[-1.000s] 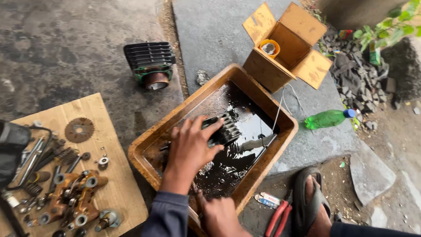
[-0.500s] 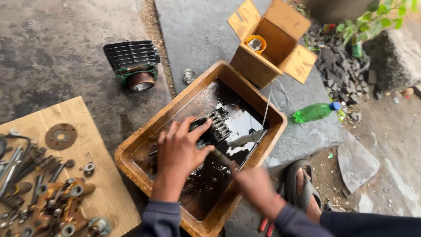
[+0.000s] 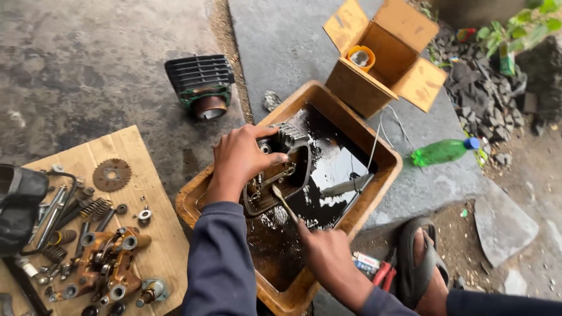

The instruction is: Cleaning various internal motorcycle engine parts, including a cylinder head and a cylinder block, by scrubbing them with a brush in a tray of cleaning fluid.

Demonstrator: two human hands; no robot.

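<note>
Hands two, left hand [image 3: 240, 158] grip clasping one engine head [image 3: 280, 169], right hand [image 3: 328, 254] grip pinching one brush [image 3: 285, 203], one tray [image 3: 383, 153].

The left hand [image 3: 240, 161] now tips the engine part [image 3: 280, 169] up on edge in the tray [image 3: 193, 202], while the right hand [image 3: 328, 257], earlier empty, pokes a brush [image 3: 285, 203] against it.

Finned metal engine cylinder head [image 3: 280, 167], grey and oil-stained, tipped on edge in my wooden tray [image 3: 374, 143] of black oily liquid, cooling fins toward far side, open inner face with small fittings turned toward me. Thin brush [image 3: 285, 203], pale handle, slanted from near right, tip touching lower edge of cylinder head, just above black liquid.
</note>
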